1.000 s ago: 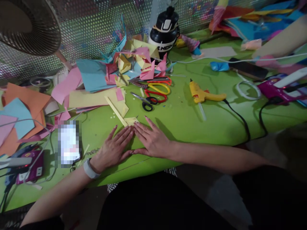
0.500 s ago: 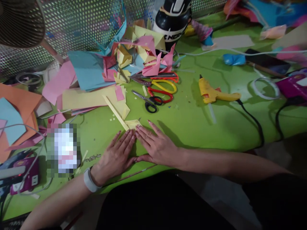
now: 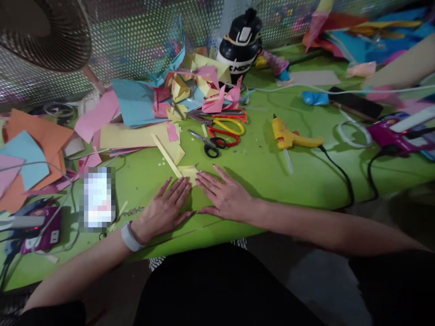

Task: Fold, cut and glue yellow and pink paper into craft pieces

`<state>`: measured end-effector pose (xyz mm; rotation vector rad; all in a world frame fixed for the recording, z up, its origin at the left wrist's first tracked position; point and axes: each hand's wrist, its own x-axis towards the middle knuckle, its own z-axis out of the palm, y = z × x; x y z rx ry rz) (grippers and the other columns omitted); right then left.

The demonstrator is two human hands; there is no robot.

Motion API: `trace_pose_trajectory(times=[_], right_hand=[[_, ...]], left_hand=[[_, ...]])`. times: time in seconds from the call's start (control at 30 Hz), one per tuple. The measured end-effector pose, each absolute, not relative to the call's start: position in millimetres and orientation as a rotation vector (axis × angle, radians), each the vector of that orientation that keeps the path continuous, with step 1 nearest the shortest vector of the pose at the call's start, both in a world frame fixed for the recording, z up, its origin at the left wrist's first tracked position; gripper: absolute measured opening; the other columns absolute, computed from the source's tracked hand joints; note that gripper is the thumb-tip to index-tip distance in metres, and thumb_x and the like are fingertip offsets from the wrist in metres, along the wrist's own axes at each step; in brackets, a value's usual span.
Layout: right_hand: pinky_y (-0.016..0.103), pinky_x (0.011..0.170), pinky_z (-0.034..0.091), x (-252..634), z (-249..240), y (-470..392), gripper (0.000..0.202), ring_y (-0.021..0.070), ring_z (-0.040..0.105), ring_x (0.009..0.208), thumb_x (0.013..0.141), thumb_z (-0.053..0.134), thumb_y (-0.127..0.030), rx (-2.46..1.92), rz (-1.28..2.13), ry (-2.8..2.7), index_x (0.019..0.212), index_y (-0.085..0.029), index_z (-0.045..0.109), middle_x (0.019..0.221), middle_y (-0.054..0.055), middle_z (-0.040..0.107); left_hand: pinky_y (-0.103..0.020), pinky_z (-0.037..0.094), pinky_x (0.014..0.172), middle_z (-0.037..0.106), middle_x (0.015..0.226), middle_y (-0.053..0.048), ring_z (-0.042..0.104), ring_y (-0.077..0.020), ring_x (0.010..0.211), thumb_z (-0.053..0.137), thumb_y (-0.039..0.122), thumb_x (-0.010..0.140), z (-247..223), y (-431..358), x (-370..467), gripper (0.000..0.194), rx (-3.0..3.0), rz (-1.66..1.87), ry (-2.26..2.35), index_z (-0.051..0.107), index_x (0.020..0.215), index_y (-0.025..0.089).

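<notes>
A small pale yellow paper (image 3: 189, 174) lies on the green table, its near part touched by the fingertips of both hands. My left hand (image 3: 166, 206) rests flat, palm down, with its fingers stretched; a pale band is round the wrist. Also flat, my right hand (image 3: 226, 194) has its fingers spread at the paper's right edge. A narrow folded yellow strip (image 3: 166, 155) runs diagonally up from the left fingertips. Black-handled scissors (image 3: 210, 144) lie beyond the hands, beside scissors with red and yellow handles (image 3: 229, 126).
Coloured paper scraps (image 3: 136, 103) pile up at the back near a black bottle (image 3: 239, 50). A yellow glue gun (image 3: 292, 136) with a cable lies right. Left are a blurred-out bright object (image 3: 98, 199), a purple power strip (image 3: 42, 228) and a fan (image 3: 50, 34).
The view has shifted a little. My hands have moved slightly apart, with the thumbs now separated; both remain flat by the yellow paper.
</notes>
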<state>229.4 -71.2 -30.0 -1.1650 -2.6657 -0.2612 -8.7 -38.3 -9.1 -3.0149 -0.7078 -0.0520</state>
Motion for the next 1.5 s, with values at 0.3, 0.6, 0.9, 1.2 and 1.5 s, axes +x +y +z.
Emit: trace_pose_trajectory(times=[0.3, 0.6, 0.9, 1.2, 1.5], right_hand=[[0.059, 0.115, 0.035, 238.5, 0.4, -73.5, 0.049, 0.0306, 0.052, 0.133, 0.1, 0.05, -0.038, -1.016, -0.263, -2.552, 0.135, -0.006, 0.058, 0.141, 0.019, 0.055], [0.046, 0.094, 0.047, 216.7, 26.7, 50.5, 0.023, 0.0272, 0.061, 0.112, 0.088, 0.067, -0.033, -1.097, 0.476, -2.603, 0.106, -0.019, 0.073, 0.119, 0.009, 0.069], [0.027, 0.065, 0.038, 193.9, 29.7, 78.4, 0.012, 0.0173, 0.061, 0.076, 0.076, 0.077, -0.027, -1.17, 0.822, -3.0, 0.081, -0.018, 0.073, 0.083, 0.003, 0.072], [0.03, 0.065, 0.053, 227.4, 17.0, 38.7, 0.014, 0.0174, 0.066, 0.073, 0.085, 0.069, -0.027, -1.435, 1.257, -1.957, 0.085, -0.013, 0.065, 0.083, 0.007, 0.071], [0.039, 0.077, 0.065, 209.6, -26.1, -11.4, 0.052, 0.0229, 0.074, 0.089, 0.093, 0.054, -0.015, -1.32, 1.494, -1.508, 0.144, -0.014, 0.044, 0.118, 0.018, 0.07]], left_hand=[[-0.047, 0.015, 0.124, 0.034, 0.159, -0.013, 0.028, -0.0242, 0.149, 0.04, 0.052, 0.1, 6.1, -31.2, -27.2, 0.064, -3.089, 0.029, -0.579, 0.037, 0.15, 0.013], [-0.046, 0.017, 0.125, 0.034, 0.159, -0.004, 0.031, -0.0213, 0.148, 0.06, 0.045, 0.092, 35.6, -24.3, -74.7, 0.057, -3.27, 0.025, -0.151, 0.046, 0.146, 0.034], [-0.047, 0.018, 0.124, 0.037, 0.158, -0.004, 0.031, -0.0212, 0.148, 0.055, 0.044, 0.096, 32.9, -23.5, -97.6, 0.049, -3.142, 0.057, -0.427, 0.049, 0.144, 0.032], [-0.049, 0.045, 0.105, 0.062, 0.136, -0.01, 0.055, -0.0284, 0.129, 0.055, 0.035, 0.096, 41.8, -26.7, -96.5, 0.031, -2.668, -0.434, -0.928, 0.065, 0.123, 0.025], [-0.042, 0.055, 0.083, 0.071, 0.111, -0.014, 0.066, -0.0264, 0.1, 0.046, 0.036, 0.099, 8.6, -27.2, -29.0, 0.036, -2.768, -0.519, -1.087, 0.065, 0.117, 0.011]])
